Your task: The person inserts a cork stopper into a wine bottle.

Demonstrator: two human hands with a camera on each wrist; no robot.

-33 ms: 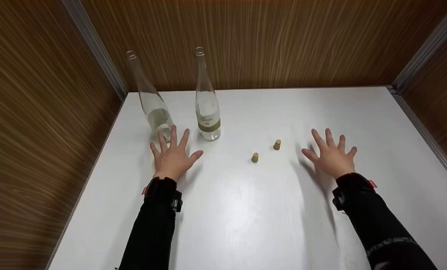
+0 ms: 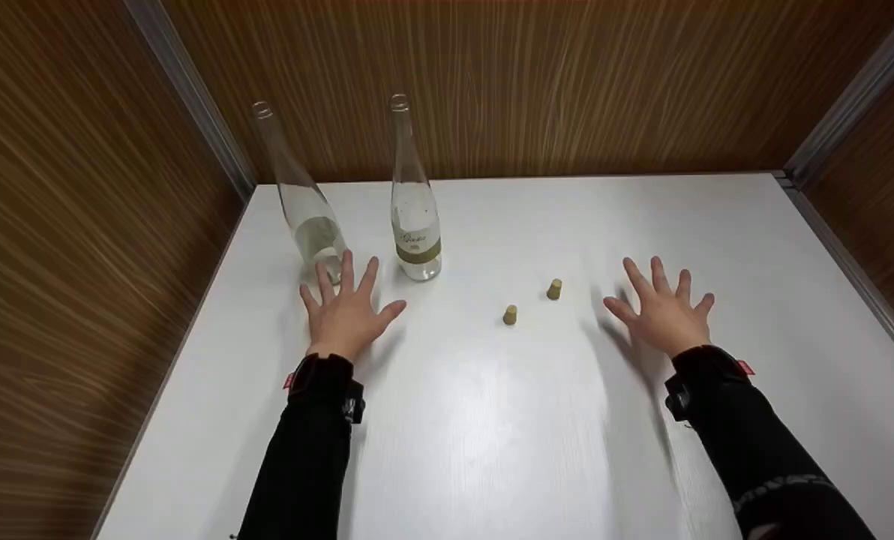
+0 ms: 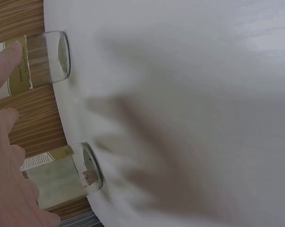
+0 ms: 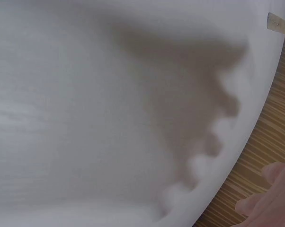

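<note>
White tabletop fills the middle of the head view, both hands hovering palm down with fingers spread, holding nothing. Nothing has shifted since the earlier picture: left hand sits at centre left just below two clear glass bottles, right hand at centre right beside two small corks, so no grasp has begun. In the left wrist view only the bottle bases show at the left edge, labels unreadable. The right wrist view shows a hand shadow and fingertips cut off at lower right
</note>
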